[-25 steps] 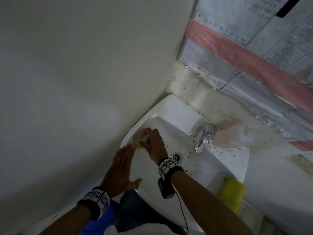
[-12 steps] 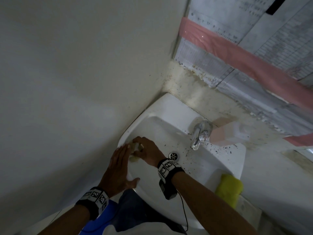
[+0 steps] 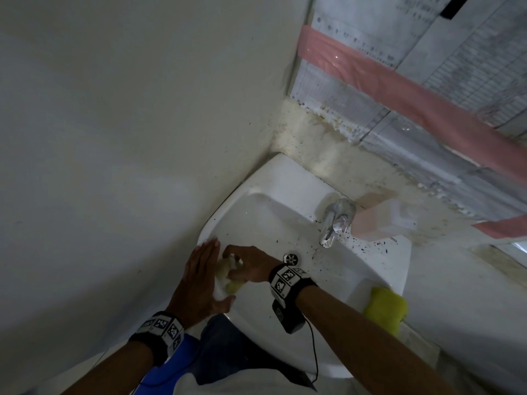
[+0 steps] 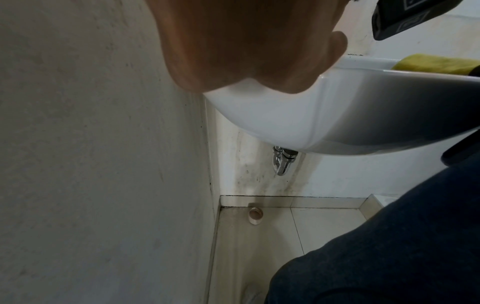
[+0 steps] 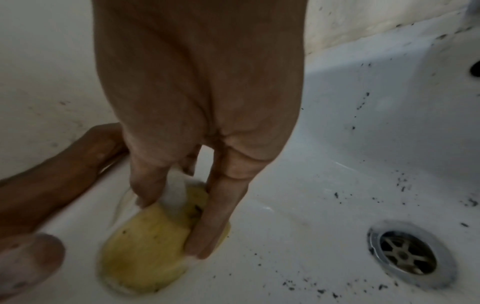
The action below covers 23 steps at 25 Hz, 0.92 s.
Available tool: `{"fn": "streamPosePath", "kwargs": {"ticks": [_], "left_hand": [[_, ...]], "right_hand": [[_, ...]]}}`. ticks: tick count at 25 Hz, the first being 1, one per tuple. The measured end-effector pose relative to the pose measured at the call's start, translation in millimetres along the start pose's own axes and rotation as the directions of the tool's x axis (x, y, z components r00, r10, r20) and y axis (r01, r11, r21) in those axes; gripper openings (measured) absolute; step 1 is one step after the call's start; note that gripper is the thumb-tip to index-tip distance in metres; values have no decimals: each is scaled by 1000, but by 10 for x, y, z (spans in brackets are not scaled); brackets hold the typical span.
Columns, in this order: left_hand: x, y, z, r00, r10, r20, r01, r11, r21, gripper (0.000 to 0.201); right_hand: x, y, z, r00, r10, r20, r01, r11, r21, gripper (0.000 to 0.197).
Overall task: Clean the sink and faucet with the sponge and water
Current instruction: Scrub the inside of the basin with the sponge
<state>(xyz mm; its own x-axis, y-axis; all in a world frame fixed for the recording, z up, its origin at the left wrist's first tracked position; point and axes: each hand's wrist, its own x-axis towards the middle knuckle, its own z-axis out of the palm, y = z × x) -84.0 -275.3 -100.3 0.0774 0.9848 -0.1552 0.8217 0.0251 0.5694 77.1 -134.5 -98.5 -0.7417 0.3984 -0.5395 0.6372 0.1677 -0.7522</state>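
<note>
A white corner sink (image 3: 379, 269) with black specks holds a yellow sponge (image 3: 232, 285) (image 5: 148, 246) against its left inner wall. My right hand (image 3: 248, 269) (image 5: 197, 131) grips the sponge, fingers curled over its top, and presses it on the basin. My left hand (image 3: 199, 277) (image 4: 249, 41) lies flat with straight fingers on the sink's left rim, beside the sponge. A chrome faucet (image 3: 335, 223) stands at the back. The drain (image 3: 291, 258) (image 5: 407, 253) lies just right of my right hand.
A yellow-green cloth (image 3: 385, 307) (image 4: 436, 63) lies on the sink's right front corner. A pink and white box (image 3: 382, 220) sits behind the faucet. A plain wall (image 3: 114, 138) runs close along the left. Under the basin hangs a chrome trap (image 4: 281, 162).
My right hand has dragged the sponge down the left inner wall from the back toward the front of the basin. My left hand stays on the rim.
</note>
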Motion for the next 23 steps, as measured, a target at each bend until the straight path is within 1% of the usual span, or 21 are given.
{"fn": "streamPosePath", "kwargs": {"ticks": [1,2,3,5,6,7,9,10,11,12,14,15,16,17,18,19,20,21,22,23], "left_hand": [[1,-8,5,1000,0,2,0,1000,0,123],[3,-16,8,1000,1,2,-1,1000,-2,123],[4,-17,9,1000,5,-3,-5,1000,1,124],[6,-14,6,1000,12,-13,-12,1000,10,125],[11,-20,9,1000,14,-17,-14,1000,10,125],[6,-28,15,1000,15,-19,-14,1000,13,125],[4,-51,47,1000,6,-14,-6,1000,17,126],[1,-57,57,1000,0,-8,0,1000,16,127],[2,-59,59,1000,-3,-5,3,1000,15,128],[4,-58,56,1000,-1,-6,1,1000,15,128],[11,-41,35,1000,14,-4,-14,1000,24,126],[15,-34,29,1000,18,-2,-18,999,31,125],[21,-37,29,1000,16,3,-16,999,33,124],[16,-36,27,1000,12,6,-12,1000,29,123],[14,-39,36,1000,8,4,-8,1000,18,123],[14,-42,43,1000,6,1,-6,1000,9,124],[11,-49,51,1000,7,2,-7,1000,1,125],[11,-51,49,1000,10,4,-10,1000,0,126],[13,-50,49,1000,11,3,-11,1000,3,126],[14,-46,47,1000,12,0,-12,1000,10,126]], "right_hand": [[-17,7,-29,999,22,45,-22,1000,-4,37],[-6,3,-50,999,31,42,-31,1000,-6,37],[18,-22,-50,1000,17,-4,-17,1000,-5,37],[70,-64,-8,990,-25,-136,25,1000,-6,36],[80,-60,16,987,-31,-159,32,999,2,36],[57,-51,24,990,-26,-139,29,1000,13,37],[-38,-23,-3,1000,15,12,-15,1000,24,38],[-73,-2,-28,995,46,90,-48,999,14,38],[-83,10,-50,990,67,125,-68,998,8,37],[-71,3,-62,991,69,111,-71,997,15,37],[-30,-87,-48,999,27,-31,-25,998,58,33],[-15,-114,-19,995,9,-99,-2,998,71,32],[-12,-124,6,992,-5,-129,14,997,70,32],[-30,-113,26,994,-14,-112,21,998,57,33],[-66,-87,23,999,-3,-46,5,999,45,34],[-101,-62,0,998,38,54,-39,999,26,36],[-124,-37,-22,984,99,150,-101,995,5,37],[-134,-23,-45,968,149,203,-150,989,-10,38],[-122,-15,-58,968,159,193,-161,987,-7,37],[-102,-30,-48,983,129,133,-132,991,12,36]]}}
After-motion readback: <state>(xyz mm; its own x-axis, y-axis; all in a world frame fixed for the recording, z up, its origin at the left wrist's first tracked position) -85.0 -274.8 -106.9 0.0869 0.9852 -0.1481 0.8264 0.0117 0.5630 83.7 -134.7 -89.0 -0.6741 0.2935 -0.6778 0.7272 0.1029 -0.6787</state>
